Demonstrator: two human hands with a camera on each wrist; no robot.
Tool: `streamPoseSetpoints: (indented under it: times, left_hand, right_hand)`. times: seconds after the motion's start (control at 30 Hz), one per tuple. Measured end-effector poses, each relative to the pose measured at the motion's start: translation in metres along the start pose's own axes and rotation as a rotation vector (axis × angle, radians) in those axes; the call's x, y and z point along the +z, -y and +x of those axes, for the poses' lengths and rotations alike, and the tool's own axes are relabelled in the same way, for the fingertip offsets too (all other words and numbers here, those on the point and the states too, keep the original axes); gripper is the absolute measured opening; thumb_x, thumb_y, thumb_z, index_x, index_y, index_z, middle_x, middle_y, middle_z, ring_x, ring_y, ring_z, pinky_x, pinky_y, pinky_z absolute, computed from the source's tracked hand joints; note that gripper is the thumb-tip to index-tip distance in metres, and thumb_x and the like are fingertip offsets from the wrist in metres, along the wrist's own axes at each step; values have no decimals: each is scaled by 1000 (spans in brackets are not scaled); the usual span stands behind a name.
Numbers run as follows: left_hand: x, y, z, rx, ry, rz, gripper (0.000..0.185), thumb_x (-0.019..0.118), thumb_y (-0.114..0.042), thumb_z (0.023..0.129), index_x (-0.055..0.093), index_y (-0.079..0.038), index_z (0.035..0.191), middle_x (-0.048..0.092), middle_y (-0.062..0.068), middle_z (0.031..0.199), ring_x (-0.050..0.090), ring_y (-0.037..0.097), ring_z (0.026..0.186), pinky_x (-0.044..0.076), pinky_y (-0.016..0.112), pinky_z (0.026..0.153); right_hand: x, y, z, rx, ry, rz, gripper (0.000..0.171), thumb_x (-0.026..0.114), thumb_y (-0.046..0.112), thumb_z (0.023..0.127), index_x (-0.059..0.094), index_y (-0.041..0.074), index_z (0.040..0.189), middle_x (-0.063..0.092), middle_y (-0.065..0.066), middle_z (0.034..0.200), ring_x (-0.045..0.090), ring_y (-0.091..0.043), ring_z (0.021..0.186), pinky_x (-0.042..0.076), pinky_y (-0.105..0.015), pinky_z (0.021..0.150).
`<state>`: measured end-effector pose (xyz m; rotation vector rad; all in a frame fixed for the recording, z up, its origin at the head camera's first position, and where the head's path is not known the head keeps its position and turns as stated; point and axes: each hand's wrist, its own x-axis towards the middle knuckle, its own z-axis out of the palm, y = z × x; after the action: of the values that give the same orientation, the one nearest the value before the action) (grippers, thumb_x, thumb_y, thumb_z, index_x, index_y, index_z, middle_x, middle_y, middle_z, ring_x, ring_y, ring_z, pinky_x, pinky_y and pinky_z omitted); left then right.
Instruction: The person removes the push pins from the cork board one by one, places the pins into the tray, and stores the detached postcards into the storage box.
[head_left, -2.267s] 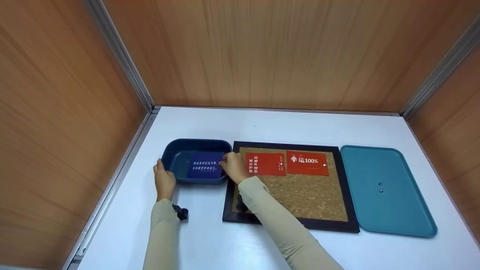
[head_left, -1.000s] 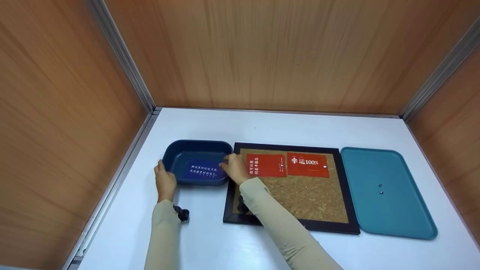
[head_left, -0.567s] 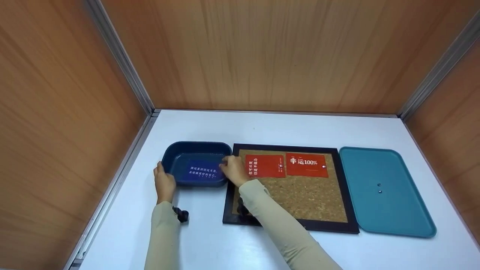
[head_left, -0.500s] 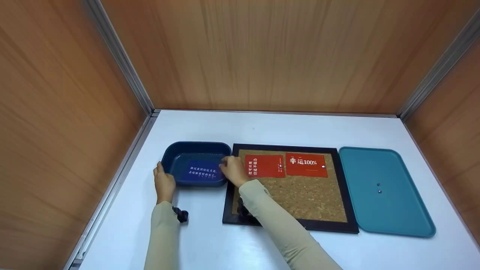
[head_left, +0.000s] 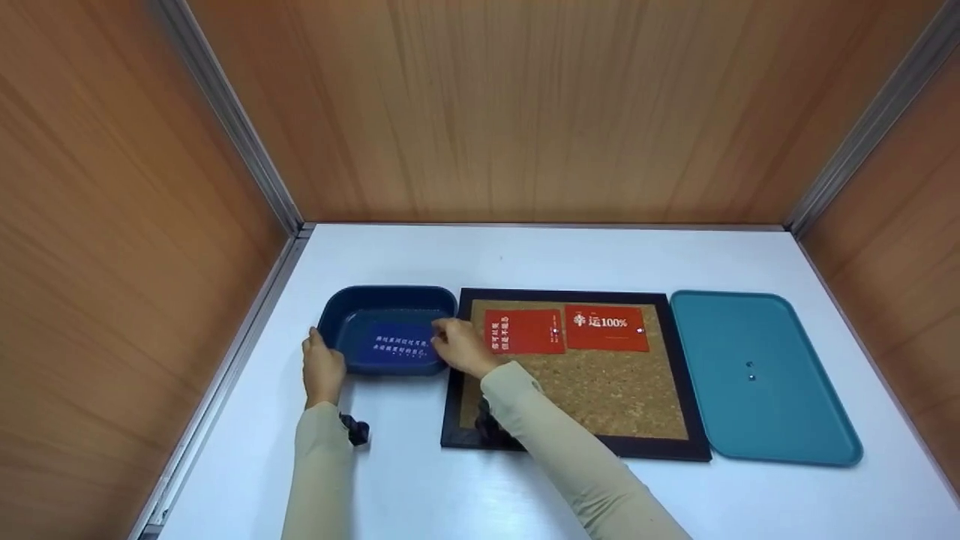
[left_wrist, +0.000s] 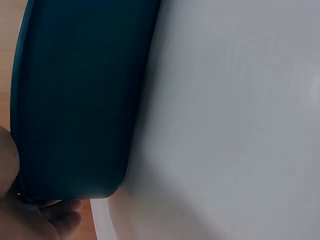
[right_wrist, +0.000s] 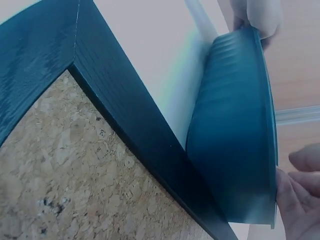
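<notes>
A dark blue tub (head_left: 386, 289) sits on the white table (head_left: 525, 255) with a blue card (head_left: 397, 346) lying flat in it. My left hand (head_left: 322, 367) grips the tub's near left corner; in the left wrist view its thumb hooks the rim of the tub (left_wrist: 75, 100) and its fingers (left_wrist: 55, 222) curl beneath. My right hand (head_left: 454, 349) reaches over the tub's right rim, fingertips at the card's right edge. Whether they pinch the card is hidden. The right wrist view shows the tub (right_wrist: 230, 150) wall beside the right hand's fingers (right_wrist: 300, 200).
A black-framed cork board (head_left: 585, 390) lies right of the tub with two red cards (head_left: 525, 331) (head_left: 606, 327) pinned along its top. A teal tray (head_left: 795, 435) holding two small pins (head_left: 750, 370) lies further right. Wooden walls (head_left: 525, 112) close in three sides.
The blue card, held tilted in the tub 2.3 s ago, now lies flat on its bottom. Both hands have stayed at the tub, with the right hand edging slightly left.
</notes>
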<state>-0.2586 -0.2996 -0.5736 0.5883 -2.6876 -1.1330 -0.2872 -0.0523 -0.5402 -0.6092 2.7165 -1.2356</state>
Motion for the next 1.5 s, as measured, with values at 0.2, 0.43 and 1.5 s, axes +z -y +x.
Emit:
streamPoseSetpoints:
  times: [0.2,0.43,1.5]
  left_hand:
    - [-7,-3,3,3,22,100,57,27,-4,97,11,13,148,27,37,147,31,48,136,30,54,112]
    - [-13,-13,5,-5,80,197,58,27,-18,103,6,10,150,12,37,153,14,54,140,13,60,116]
    - [59,-113,-31,468,61,223,58,37,-30,104,19,-7,154,12,17,161,7,38,149,6,56,120]
  right_hand:
    - [-2,-1,-3,-26,56,19,38,55,14,97,55,1,133,61,-15,127,61,-22,110,52,-33,93]
    - [-12,-8,-4,-111,61,101,41,54,16,98,50,1,137,56,-15,134,57,-25,120,48,-36,101]
    - [-121,-84,-50,-13,-99,163,43,54,22,99,51,1,137,59,-20,130,54,-33,122,43,-48,105]
